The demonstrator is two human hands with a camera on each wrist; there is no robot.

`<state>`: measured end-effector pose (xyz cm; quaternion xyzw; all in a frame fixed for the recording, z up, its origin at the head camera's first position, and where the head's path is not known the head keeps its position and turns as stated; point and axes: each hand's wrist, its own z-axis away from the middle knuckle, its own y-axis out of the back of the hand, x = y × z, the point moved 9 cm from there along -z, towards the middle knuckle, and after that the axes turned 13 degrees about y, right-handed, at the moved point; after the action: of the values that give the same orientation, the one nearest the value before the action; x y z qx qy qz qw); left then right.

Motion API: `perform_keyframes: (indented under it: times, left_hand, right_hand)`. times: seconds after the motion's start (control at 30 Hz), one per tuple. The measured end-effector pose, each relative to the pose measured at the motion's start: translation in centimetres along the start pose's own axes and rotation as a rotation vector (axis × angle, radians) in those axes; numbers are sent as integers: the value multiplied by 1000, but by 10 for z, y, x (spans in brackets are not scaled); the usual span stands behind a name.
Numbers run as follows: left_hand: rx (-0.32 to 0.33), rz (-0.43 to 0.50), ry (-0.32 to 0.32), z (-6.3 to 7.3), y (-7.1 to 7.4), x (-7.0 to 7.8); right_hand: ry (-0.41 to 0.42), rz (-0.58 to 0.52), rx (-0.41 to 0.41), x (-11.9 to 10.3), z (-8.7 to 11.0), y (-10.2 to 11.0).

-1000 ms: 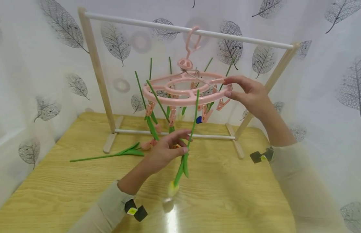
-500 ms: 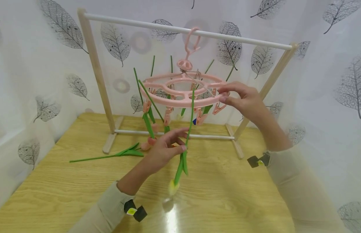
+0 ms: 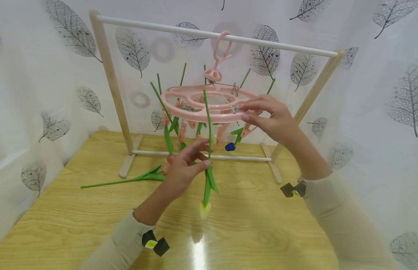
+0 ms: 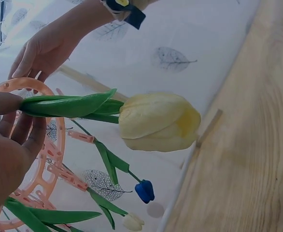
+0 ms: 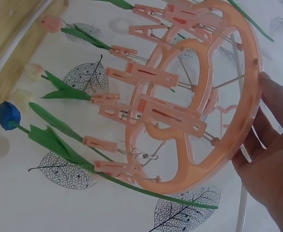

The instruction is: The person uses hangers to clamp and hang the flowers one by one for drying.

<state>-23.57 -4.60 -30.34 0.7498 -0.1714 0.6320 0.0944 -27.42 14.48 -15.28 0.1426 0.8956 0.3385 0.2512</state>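
My left hand (image 3: 185, 168) pinches the green stem of a pale yellow artificial tulip (image 4: 158, 122), its bloom pointing down and its stem rising in front of the pink round clip hanger (image 3: 209, 117). My right hand (image 3: 274, 122) holds the hanger's rim at its right side, thumb in front and fingers over the top. In the right wrist view, several pink clips (image 5: 115, 166) dangle from the ring. Some grip tulips upside down, among them a blue tulip (image 5: 8, 115) and a pink tulip (image 5: 51, 23). The front clips nearest the yellow tulip's stem appear to hold no flower.
A wooden stand with a white top rail (image 3: 155, 27) carries the hanger by its hook. One more tulip (image 3: 128, 181) lies on the wooden table (image 3: 256, 225) at left, its bloom mostly behind my left hand. A leaf-patterned curtain (image 3: 374, 93) hangs behind.
The hanger has turned, its front swinging left, and the blue tulip has come into fuller view. My right hand has moved left with the rim. My left hand and its tulip shifted slightly left and up.
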Motion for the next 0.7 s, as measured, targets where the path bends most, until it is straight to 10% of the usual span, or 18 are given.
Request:
perform_keyframes:
  times: [0.7]
  left_hand:
    - [-7, 74, -73, 2, 1, 7]
  right_hand:
    - [256, 90, -75, -53, -28, -37]
